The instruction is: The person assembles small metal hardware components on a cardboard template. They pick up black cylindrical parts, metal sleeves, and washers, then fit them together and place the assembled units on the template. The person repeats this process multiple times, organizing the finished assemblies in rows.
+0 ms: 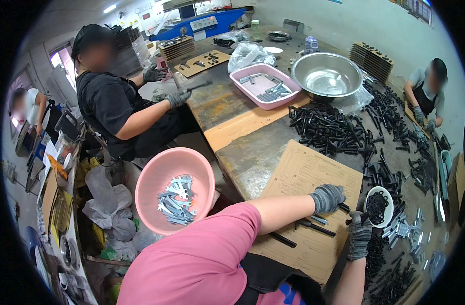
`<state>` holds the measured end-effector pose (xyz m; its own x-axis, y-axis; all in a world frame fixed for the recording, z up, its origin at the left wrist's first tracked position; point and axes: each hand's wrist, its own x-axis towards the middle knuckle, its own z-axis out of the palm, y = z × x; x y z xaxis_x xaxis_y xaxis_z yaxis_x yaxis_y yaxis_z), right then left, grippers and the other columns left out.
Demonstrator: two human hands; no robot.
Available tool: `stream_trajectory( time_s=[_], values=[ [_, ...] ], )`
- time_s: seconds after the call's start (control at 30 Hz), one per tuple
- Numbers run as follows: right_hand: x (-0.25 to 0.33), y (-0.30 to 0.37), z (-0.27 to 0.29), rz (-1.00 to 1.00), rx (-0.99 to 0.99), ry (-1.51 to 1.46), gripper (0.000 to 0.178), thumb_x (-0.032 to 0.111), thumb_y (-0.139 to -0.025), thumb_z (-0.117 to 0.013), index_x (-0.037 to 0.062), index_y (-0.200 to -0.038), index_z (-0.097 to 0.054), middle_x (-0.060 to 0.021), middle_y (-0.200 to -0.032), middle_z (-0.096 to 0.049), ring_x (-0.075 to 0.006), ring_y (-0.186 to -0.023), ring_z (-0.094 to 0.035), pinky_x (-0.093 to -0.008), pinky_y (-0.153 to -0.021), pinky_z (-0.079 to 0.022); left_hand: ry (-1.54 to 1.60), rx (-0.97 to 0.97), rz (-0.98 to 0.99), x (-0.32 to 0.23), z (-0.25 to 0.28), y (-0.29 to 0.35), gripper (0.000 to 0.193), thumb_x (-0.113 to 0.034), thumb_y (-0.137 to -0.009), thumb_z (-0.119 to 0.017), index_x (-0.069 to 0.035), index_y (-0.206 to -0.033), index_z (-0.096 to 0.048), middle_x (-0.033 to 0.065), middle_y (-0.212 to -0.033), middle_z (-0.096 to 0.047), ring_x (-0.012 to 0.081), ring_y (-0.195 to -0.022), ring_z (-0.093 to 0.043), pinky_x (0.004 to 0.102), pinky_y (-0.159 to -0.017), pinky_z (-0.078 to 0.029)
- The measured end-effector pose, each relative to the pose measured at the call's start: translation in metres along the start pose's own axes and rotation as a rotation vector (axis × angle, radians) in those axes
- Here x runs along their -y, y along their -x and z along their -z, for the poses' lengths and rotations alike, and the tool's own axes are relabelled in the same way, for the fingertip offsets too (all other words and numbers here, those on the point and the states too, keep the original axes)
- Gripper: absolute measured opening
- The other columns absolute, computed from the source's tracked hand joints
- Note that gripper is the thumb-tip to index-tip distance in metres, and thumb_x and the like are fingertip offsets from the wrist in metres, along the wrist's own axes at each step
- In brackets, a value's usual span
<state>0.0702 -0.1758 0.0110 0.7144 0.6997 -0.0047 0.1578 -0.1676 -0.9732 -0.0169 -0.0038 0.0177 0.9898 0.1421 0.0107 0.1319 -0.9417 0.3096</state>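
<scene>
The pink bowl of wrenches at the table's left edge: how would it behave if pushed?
The pink bowl looks like thin plastic, so it may flex. The wrenches piled inside probably make it heavy and noisy. It seems to sit off the table edge, so a push might tip it.

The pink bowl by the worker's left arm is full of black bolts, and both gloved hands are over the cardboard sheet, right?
Not quite: the head view shows the pink bowl holds silver wrenches, not black bolts. The left hand and right hand are at the cardboard sheet.
</scene>
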Motion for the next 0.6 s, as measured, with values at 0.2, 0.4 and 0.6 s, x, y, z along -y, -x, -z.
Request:
stream_trajectory(
  time_s=[0.2,0.4,0.6],
  values=[
    [0.002,0.009,0.009,-0.024,0.051,-0.358,0.019,0.016,-0.081,-0.059,0.0085,-0.097,-0.053,-0.0005,-0.072,-0.053,-0.0073,-0.054,-0.048,-0.0199,-0.046,-0.04,0.086,-0.018,0.03,0.0,0.002,0.005,0.028,-0.022,-0.073,-0.061,-0.006,-0.095,-0.056,0.0183,-0.095,-0.052,0.033,-0.083,-0.057,0.0403,-0.07,-0.047],
    [0.018,0.016,0.006,0.028,0.031,-0.12,0.008,0.009,-0.081,-0.056,0.0085,-0.09,-0.056,0.0045,-0.07,-0.052,-0.0033,-0.054,-0.042,-0.0166,-0.049,-0.035,0.125,0.016,0.04,0.004,0.005,0.006,0.027,-0.019,-0.072,-0.061,-0.007,-0.095,-0.057,0.0176,-0.095,-0.052,0.0336,-0.087,-0.055,0.0396,-0.076,-0.046],
    [0.004,0.014,0.008,-0.066,-0.029,-0.118,0.014,0.022,-0.08,-0.06,0.01,-0.086,-0.056,0.0044,-0.059,-0.049,-0.0041,-0.044,-0.039,-0.0183,-0.038,-0.029,0.229,0.001,0.013,0.014,0.002,0.012,0.047,-0.016,-0.069,-0.066,-0.009,-0.113,-0.052,0.0155,-0.103,-0.05,0.031,-0.096,-0.051,0.0371,-0.084,-0.042]
  ],
)
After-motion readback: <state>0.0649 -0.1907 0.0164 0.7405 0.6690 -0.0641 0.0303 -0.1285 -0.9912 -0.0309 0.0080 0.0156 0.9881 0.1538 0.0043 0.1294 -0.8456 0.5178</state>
